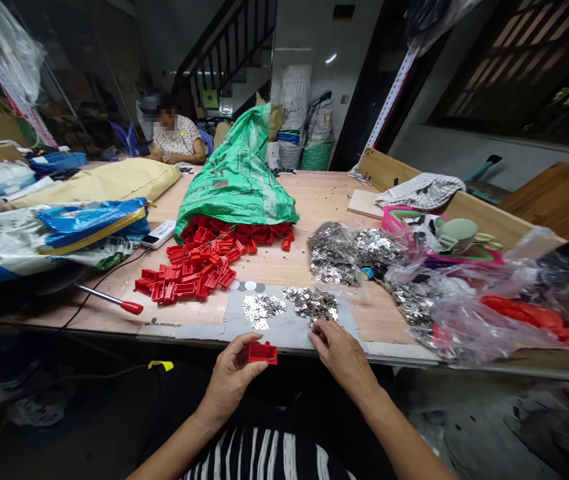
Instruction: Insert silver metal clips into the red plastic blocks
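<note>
Although a heap of red plastic clips (pixel 187 273) spills from a green woven sack (pixel 237 180) further up the table, only one clip is in hand. The left hand (pixel 231 379) holds a single red plastic clip (pixel 263 353) clamped in its fingers, just off the near edge of a grey mat (pixel 289 331). Two heaps of silver metal pieces (pixel 310 303) lie on the mat. The right hand (pixel 341 355) reaches the mat's edge just below the right heap, its fingertips (pixel 318 327) close together; whether they pinch a silver piece cannot be told.
</note>
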A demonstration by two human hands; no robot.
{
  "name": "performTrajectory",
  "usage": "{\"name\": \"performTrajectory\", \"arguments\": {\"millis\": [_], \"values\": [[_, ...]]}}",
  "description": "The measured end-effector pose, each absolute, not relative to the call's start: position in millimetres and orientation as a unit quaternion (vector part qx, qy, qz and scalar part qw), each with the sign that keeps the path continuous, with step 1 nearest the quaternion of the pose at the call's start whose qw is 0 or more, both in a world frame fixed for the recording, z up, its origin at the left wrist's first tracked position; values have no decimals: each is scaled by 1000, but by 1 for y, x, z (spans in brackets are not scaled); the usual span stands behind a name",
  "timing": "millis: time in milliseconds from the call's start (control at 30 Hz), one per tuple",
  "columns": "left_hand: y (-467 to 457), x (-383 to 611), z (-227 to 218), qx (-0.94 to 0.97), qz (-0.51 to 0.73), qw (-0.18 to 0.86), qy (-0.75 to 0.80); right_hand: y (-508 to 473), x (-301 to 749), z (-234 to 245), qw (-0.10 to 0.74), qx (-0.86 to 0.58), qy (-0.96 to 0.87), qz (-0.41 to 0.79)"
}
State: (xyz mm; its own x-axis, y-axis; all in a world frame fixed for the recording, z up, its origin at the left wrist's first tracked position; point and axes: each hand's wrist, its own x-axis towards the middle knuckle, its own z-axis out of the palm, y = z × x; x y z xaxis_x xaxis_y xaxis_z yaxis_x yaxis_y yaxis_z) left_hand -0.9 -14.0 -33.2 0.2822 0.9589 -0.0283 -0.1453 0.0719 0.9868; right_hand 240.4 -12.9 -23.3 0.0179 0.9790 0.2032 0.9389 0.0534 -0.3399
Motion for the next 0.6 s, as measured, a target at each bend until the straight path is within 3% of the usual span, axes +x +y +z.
{"name": "performTrajectory", "arguments": {"millis": [600], "values": [[-18,-5,-41,476,443,639,411,-28,248,-25,240,-699,-670,68]]}}
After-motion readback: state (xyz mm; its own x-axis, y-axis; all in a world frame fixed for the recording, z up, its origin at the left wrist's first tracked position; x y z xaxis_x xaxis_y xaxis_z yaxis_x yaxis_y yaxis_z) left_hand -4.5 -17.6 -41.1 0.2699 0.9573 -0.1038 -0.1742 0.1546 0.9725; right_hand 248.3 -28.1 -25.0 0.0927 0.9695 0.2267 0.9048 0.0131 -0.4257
